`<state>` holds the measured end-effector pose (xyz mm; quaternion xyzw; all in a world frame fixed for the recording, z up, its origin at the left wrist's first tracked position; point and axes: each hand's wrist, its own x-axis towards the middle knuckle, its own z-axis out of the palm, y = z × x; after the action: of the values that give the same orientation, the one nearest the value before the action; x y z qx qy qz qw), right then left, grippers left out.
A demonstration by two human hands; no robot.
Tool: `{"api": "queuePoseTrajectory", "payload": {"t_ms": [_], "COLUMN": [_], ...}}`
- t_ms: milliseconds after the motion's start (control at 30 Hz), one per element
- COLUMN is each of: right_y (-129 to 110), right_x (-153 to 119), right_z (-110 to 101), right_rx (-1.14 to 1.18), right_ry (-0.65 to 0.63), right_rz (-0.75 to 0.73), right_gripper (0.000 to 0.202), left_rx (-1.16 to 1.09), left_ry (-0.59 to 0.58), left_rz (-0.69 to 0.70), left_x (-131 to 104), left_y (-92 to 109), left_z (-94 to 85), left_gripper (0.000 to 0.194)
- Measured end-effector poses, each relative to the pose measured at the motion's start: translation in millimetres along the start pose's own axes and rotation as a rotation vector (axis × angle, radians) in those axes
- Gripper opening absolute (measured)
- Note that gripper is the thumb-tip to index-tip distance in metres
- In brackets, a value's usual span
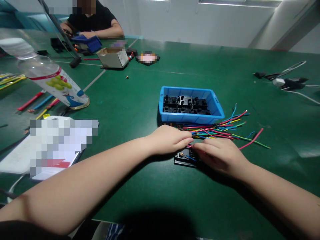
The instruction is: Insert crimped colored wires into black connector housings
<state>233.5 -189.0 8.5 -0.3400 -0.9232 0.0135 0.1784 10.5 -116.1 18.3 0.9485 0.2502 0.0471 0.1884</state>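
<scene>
Both hands point(168, 139) point(221, 154) curl inward at a black base point(183, 161), their grip impossible to tell.

Black base point(183, 162): right part hidden by right hand point(223, 155); right fingertips obscured, grip uncertain. Wire bundle point(217, 131): partly covered by left hand point(166, 140). Black parts point(185, 100): lower edges hidden by front wall of blue tray point(187, 118). Seated person point(100, 21): cut by top edge. White sheet point(63, 143): blurred, unreadable. Speck point(127, 77): too small to identify.
</scene>
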Motion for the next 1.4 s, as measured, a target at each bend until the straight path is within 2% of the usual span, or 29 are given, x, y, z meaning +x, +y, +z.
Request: {"api": "queuePoseTrajectory", "payload": {"t_ms": [400, 733, 967, 1400], "right_y": [-0.2, 2.4, 1.4, 1.5], "right_x": [1.9, -0.5, 1.2, 1.3], "right_z": [0.3, 2.2, 1.2, 0.5], "right_rx": [0.070, 0.058, 0.058, 0.082], "right_ry": [0.022, 0.038, 0.050, 0.021], "right_rz": [-0.011, -0.034, -0.037, -0.010], "right_gripper": [0.023, 0.022, 0.022, 0.023], "left_rx": [0.108, -0.016, -0.033, -0.072], "left_ry": [-0.036, -0.042, -0.020, -0.037], "left_rz": [0.047, -0.027, 0.049, 0.068], "left_x": [-0.1, -0.5, -0.6, -0.4], "left_y": [3.1, 0.6, -2.4, -6.5], "left_z": [-2.9, -2.8, -2.2, -2.1], "left_gripper": [0.039, 0.041, 0.040, 0.039]}}
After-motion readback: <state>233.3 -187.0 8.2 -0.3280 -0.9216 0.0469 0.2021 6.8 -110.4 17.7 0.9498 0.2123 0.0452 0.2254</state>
